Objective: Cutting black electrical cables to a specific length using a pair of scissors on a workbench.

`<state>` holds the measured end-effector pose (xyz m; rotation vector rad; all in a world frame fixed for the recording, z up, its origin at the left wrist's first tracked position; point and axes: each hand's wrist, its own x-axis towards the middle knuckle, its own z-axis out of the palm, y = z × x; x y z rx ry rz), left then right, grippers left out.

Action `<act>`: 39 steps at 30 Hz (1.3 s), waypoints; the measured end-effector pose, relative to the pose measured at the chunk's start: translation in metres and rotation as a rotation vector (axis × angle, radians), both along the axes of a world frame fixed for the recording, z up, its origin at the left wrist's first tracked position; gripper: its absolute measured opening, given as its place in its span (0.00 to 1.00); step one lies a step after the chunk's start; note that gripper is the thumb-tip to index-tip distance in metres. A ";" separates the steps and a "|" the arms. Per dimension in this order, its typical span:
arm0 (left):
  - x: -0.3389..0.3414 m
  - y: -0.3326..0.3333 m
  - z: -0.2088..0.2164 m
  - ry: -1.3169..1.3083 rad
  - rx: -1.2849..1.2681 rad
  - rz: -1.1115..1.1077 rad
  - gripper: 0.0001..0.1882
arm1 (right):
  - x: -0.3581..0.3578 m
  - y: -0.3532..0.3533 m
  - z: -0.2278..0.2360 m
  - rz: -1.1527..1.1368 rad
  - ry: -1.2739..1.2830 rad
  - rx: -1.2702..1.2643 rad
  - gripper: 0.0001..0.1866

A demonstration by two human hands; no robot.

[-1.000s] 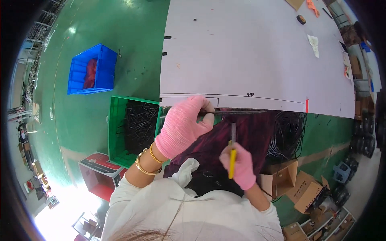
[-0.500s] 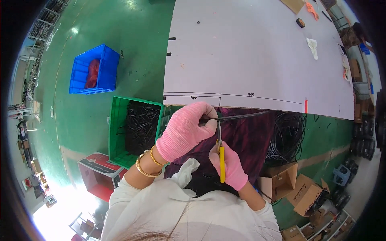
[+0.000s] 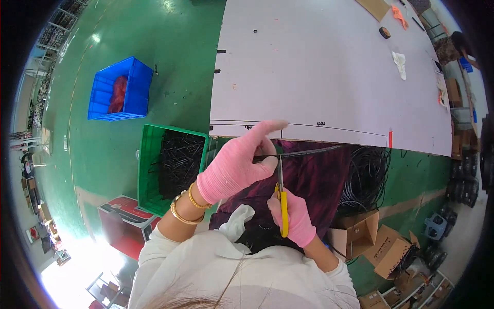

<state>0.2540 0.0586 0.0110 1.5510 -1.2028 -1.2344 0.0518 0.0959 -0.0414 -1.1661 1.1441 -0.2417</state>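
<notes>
My left hand (image 3: 232,169), in a pink knit glove, pinches a length of black tubing (image 3: 313,151) between thumb and curled fingers. Its index finger points out straight over the table edge. To the right of that grip the tubing runs on toward a dark coil (image 3: 364,172). My right hand (image 3: 299,220), gloved in pink too, is closed around yellow-handled scissors (image 3: 284,213). The upright blades meet the tubing just beside my left thumb; whether they have cut into it I cannot tell. Dark purple cloth (image 3: 309,180) lies beneath both hands.
A pale table (image 3: 329,77) with drawn lines and a red mark stretches ahead. At left stands a green crate (image 3: 145,175) of short black pieces (image 3: 181,159), with a blue crate (image 3: 135,85) beyond. Cardboard boxes (image 3: 388,252) sit at lower right, a red-and-grey box (image 3: 126,211) at lower left.
My left index finger has straightened away from the tubing toward the table. The scissor handles look slightly wider apart, and the blades stay at the tubing.
</notes>
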 end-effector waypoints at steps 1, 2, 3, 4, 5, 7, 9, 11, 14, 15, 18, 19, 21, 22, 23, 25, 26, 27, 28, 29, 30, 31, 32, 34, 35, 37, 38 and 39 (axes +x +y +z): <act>0.004 -0.004 -0.001 0.059 0.032 -0.140 0.20 | -0.001 0.000 0.002 0.005 0.002 0.007 0.12; 0.007 -0.008 -0.002 0.105 0.058 -0.269 0.23 | -0.002 0.000 0.004 0.000 0.017 0.009 0.12; 0.010 -0.012 -0.003 0.118 0.061 -0.277 0.23 | -0.003 0.001 0.006 -0.001 0.025 0.008 0.12; 0.011 -0.016 -0.006 0.303 0.060 -0.355 0.24 | -0.004 0.001 0.009 -0.003 0.033 0.008 0.12; 0.012 -0.019 -0.008 0.483 0.067 -0.442 0.26 | -0.005 0.002 0.011 -0.009 0.023 0.000 0.13; 0.016 -0.025 -0.012 0.522 0.060 -0.500 0.25 | -0.006 0.002 0.014 -0.017 0.015 -0.014 0.13; 0.016 -0.026 -0.013 0.554 0.064 -0.565 0.24 | -0.008 0.002 0.016 -0.024 0.019 0.009 0.13; 0.015 -0.025 -0.013 0.570 0.088 -0.543 0.24 | -0.011 0.004 0.016 -0.031 0.022 0.040 0.13; 0.015 -0.023 -0.012 0.614 0.129 -0.530 0.23 | -0.016 0.005 0.014 -0.026 0.018 0.060 0.13; 0.016 -0.023 -0.011 0.607 0.132 -0.516 0.23 | -0.019 0.004 0.015 -0.016 0.011 0.061 0.13; 0.023 -0.021 -0.007 0.526 0.062 -0.486 0.22 | -0.028 -0.010 0.017 -0.146 -0.054 -0.299 0.11; 0.024 -0.018 -0.005 0.538 0.069 -0.487 0.22 | -0.032 -0.020 0.020 -0.231 -0.123 -0.408 0.12; 0.022 -0.012 -0.001 0.543 0.086 -0.522 0.22 | -0.034 -0.042 0.024 -0.278 -0.021 -0.659 0.16; 0.021 -0.008 0.001 0.543 0.080 -0.511 0.22 | -0.031 -0.053 0.023 -0.305 -0.028 -0.640 0.17; 0.021 -0.003 0.003 0.541 0.111 -0.521 0.23 | -0.028 -0.066 0.022 -0.300 -0.007 -0.700 0.17; 0.029 0.010 0.004 0.506 0.065 -0.494 0.24 | -0.020 -0.089 0.022 0.192 0.199 -1.114 0.15; 0.038 0.021 0.004 0.501 0.077 -0.468 0.24 | -0.016 -0.094 0.023 0.211 0.166 -1.148 0.15; 0.050 0.036 0.004 0.396 0.087 -0.335 0.24 | -0.012 -0.096 0.024 0.229 0.187 -1.173 0.14; 0.064 0.051 0.001 0.294 0.100 -0.202 0.24 | -0.008 -0.096 0.026 0.247 0.209 -1.195 0.13; 0.078 0.065 -0.004 0.107 0.182 -0.080 0.24 | -0.004 -0.097 0.028 0.227 0.228 -1.181 0.13; 0.091 0.079 -0.012 -0.080 0.223 0.033 0.24 | -0.001 -0.099 0.030 0.243 0.213 -1.179 0.13; 0.103 0.090 -0.021 -0.310 0.270 0.100 0.23 | 0.003 -0.100 0.034 0.267 0.279 -1.187 0.15; 0.111 0.097 -0.033 -0.539 0.344 0.154 0.23 | 0.007 -0.102 0.036 0.276 0.337 -1.202 0.16; 0.118 0.106 -0.049 -0.945 0.156 0.139 0.22 | 0.022 -0.107 0.038 0.309 0.314 -1.166 0.20; 0.119 0.107 -0.051 -1.355 0.105 0.051 0.21 | 0.029 -0.109 0.040 0.360 0.366 -1.158 0.16; 0.103 0.097 -0.055 -0.901 0.028 0.059 0.12 | 0.045 -0.111 0.041 0.427 0.420 -1.147 0.14; 0.086 0.093 -0.053 -0.927 -0.176 0.029 0.11 | 0.053 -0.111 0.041 0.418 0.401 -1.156 0.14; 0.070 0.083 -0.052 -0.850 -0.346 0.027 0.12 | 0.061 -0.112 0.040 0.408 0.381 -1.167 0.15</act>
